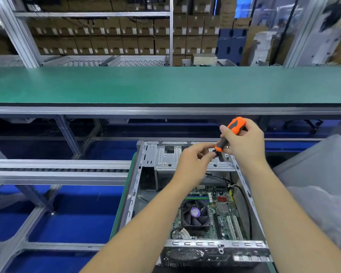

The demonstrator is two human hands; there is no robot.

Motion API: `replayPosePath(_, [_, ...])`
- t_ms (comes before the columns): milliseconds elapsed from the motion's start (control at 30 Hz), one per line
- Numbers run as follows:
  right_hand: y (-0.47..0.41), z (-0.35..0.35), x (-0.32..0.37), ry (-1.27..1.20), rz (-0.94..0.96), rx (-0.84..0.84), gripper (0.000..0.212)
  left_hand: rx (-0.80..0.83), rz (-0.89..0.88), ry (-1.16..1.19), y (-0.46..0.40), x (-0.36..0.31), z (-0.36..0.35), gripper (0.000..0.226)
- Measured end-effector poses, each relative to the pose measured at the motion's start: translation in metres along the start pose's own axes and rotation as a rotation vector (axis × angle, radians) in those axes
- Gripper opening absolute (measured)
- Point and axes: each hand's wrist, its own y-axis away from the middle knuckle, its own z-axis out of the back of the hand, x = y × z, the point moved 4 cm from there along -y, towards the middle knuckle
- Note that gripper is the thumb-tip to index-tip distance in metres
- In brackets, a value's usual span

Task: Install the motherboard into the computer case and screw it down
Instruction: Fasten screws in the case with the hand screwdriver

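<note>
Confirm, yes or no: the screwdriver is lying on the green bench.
No, the right hand grips the screwdriver above the computer case.

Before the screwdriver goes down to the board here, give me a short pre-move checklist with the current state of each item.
1. Motherboard lying inside the case: ok.
2. Right hand has a firm grip on the screwdriver: ok.
3. Screw seated on the tip under the left hand fingers: cannot tell, the fingers hide it.
4. Screwdriver lined up over a mounting hole: not ok, it is tilted above the drive bay.
5. Black cable clear of the board's right edge: cannot tell.
</note>
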Motion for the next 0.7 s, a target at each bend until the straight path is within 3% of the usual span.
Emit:
replayPosePath(200, [0.000,0.006,-0.010,0.026,-0.037,-0.044,0.018,-0.084,0.012,-0.101,-0.002,0.001,-0.009,0.013])
replayPosePath(467, [-0.002,0.007,-0.019,0.026,-0.064,-0.078,0.021,-0.080,0.072,-0.048,-0.007,0.007,-0.014,0.008])
replayPosePath(700, [-0.005,0.011,-0.025,0.003,-0.079,-0.090,0.022,-0.028,0.251,0.295,-0.008,0.028,-0.009,0.015])
